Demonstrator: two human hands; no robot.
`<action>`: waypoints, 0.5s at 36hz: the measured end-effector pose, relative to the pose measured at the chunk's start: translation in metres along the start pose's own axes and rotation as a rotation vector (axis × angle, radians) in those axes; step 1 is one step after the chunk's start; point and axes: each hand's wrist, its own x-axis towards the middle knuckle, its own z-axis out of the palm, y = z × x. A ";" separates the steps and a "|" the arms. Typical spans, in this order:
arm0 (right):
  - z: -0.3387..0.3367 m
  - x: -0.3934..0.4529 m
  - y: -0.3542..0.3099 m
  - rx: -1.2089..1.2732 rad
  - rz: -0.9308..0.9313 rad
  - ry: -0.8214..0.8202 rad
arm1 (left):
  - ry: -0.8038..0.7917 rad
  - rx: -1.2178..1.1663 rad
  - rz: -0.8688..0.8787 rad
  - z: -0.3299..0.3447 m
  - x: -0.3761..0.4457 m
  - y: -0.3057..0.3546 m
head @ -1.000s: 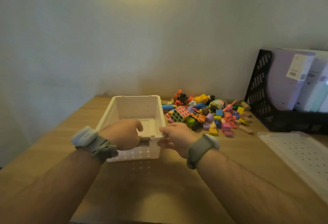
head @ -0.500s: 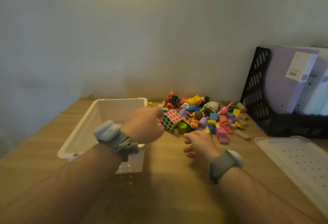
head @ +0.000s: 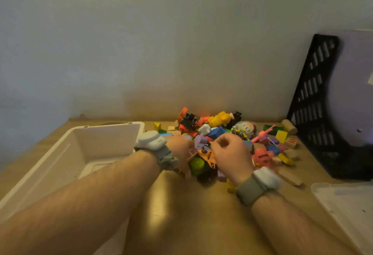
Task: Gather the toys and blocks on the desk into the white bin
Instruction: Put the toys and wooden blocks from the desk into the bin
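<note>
- The white bin [head: 84, 153] stood on the wooden bench [head: 181, 214] at about nine o'clock from the middle of the view, open at the top, and nothing could be seen inside it.
- The pile of toys and blocks [head: 232, 143] lay on the bench at about three o'clock from the bin, close to the wall [head: 161, 42] and just beside the bin's right edge.
- The left hand [head: 179, 151] reached into the near left side of the pile, fingers curled down among the pieces; whether it gripped anything could not be told, since the fingers were hidden.
- The right hand [head: 232, 158] rested on the middle of the pile, fingers bent in a loose fist; what it held, if anything, could not be told.
- Between the two hands lay a green ball [head: 196, 165] and an orange toy car [head: 207, 157], touching each other.
- A yellow figure [head: 220, 118] and a black and red toy [head: 187, 123] sat at the twelve o'clock edge of the pile, near the wall.
- A pink toy plane [head: 262, 135] and a wooden cylinder [head: 289, 126] lay toward two o'clock from the right hand.
- A black file rack [head: 314, 103] stood at three o'clock, just beyond the pile.
- A clear lid [head: 347, 204] lay flat on the bench at four o'clock, apart from the toys.
- Each wrist wore a grey band [head: 250, 192].
</note>
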 end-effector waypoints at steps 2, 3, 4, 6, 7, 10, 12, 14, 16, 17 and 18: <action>0.008 0.024 -0.004 -0.045 -0.069 -0.017 | 0.009 -0.012 -0.013 0.005 0.007 -0.008; 0.014 0.034 -0.006 -0.079 -0.099 -0.048 | 0.015 -0.008 -0.015 0.005 0.008 -0.011; 0.021 0.045 -0.010 -0.132 -0.116 -0.100 | 0.011 -0.037 -0.014 0.002 0.006 -0.013; 0.034 0.063 -0.014 -0.305 -0.127 -0.205 | 0.021 -0.085 -0.020 -0.001 0.007 -0.018; 0.043 0.073 -0.019 -0.404 -0.141 -0.237 | 0.031 -0.097 -0.018 -0.003 0.006 -0.024; 0.055 0.093 -0.026 -0.567 -0.154 -0.315 | 0.066 -0.183 -0.043 -0.018 -0.002 -0.024; 0.067 0.103 -0.033 -0.538 -0.157 -0.418 | 0.163 -0.333 -0.085 -0.031 -0.011 -0.036; 0.077 0.110 -0.037 -0.520 -0.162 -0.493 | 0.286 -0.502 -0.143 -0.042 -0.026 -0.051; 0.083 0.114 -0.038 -0.541 -0.175 -0.534 | 0.408 -0.507 -0.211 -0.049 -0.042 -0.072; 0.085 0.115 -0.037 -0.565 -0.183 -0.539 | 0.450 -0.494 -0.251 -0.051 -0.050 -0.083; 0.087 0.116 -0.036 -0.582 -0.189 -0.526 | 0.475 -0.488 -0.289 -0.051 -0.056 -0.093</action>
